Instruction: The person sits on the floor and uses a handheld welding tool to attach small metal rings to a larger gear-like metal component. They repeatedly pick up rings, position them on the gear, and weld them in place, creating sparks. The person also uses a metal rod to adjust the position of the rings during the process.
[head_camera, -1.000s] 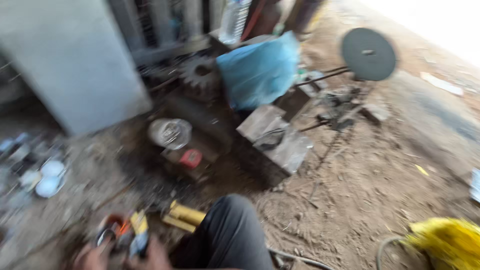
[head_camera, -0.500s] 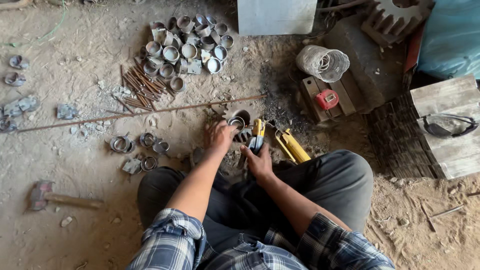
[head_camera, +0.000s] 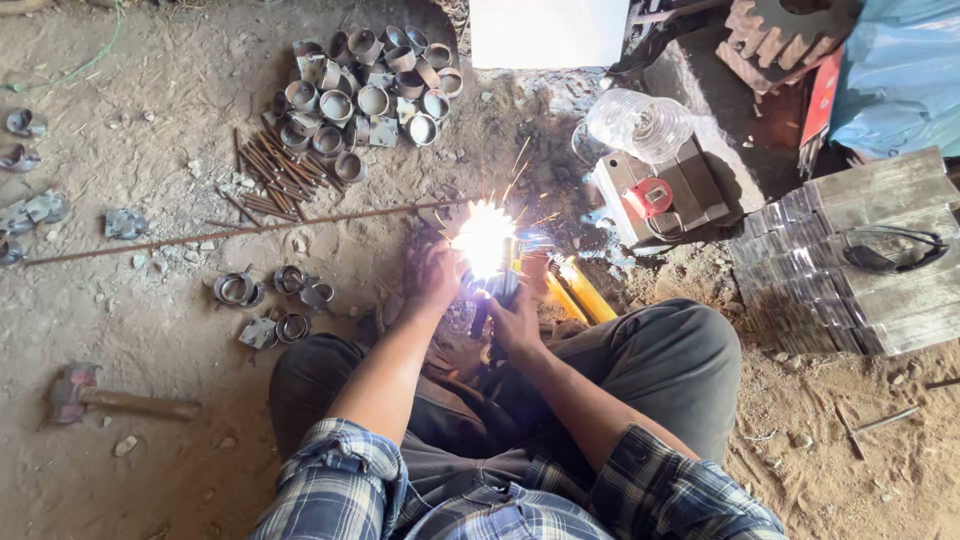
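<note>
workpiece (head_camera: 470, 300) lost in glare (fingertips too)

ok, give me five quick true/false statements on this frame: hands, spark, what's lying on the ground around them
1. A bright spark flares just ahead of both hands. True.
2. The right hand has its grip on a dark tool handle pointed at the spark. True.
3. The hammer is in the left hand. False: it lies on the dirt to the person's left, untouched.
4. The pile of short metal rings lies beyond the long thin rod, away from the person. True.
5. The yellow tool lies far left by the hammer. False: it lies right of the hands, by the knee.
</note>
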